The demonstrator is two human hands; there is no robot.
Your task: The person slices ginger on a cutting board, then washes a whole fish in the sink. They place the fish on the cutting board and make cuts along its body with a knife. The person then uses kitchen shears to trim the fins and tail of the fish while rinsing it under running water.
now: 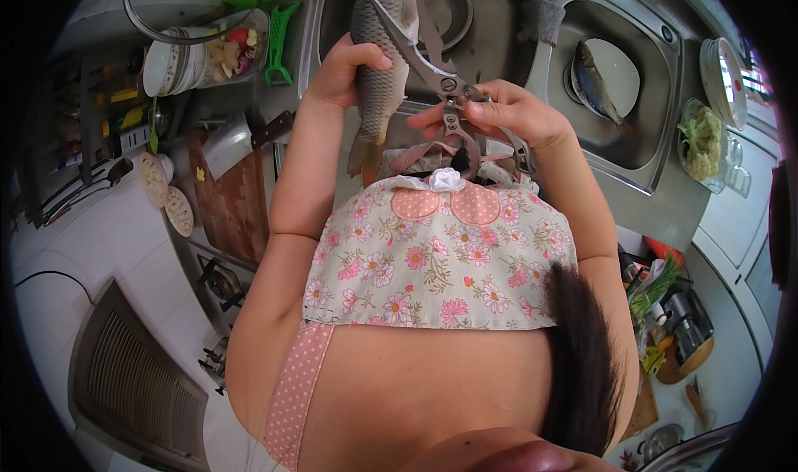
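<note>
A whole scaly fish [378, 98] hangs tail down over the near rim of the left sink basin [499, 29], its head cut off by the top of the picture. My left hand [349, 67] grips its body from the left, thumb across the scales. Metal kitchen scissors [447, 84] are in my right hand [508, 110], fingers about the handles. Their blades stand apart and point up at the pale fin and belly near the head; whether they touch the flesh I cannot tell. Behind them a round metal bowl [461, 17] sits in the basin.
In the right basin [648, 141], a second fish [595, 82] lies across a white plate [623, 67]. Cauliflower [699, 141] and stacked plates [726, 82] stand at right. A cleaver [227, 148] rests on a wooden cutting board [230, 210] at left, near a green peeler [280, 42].
</note>
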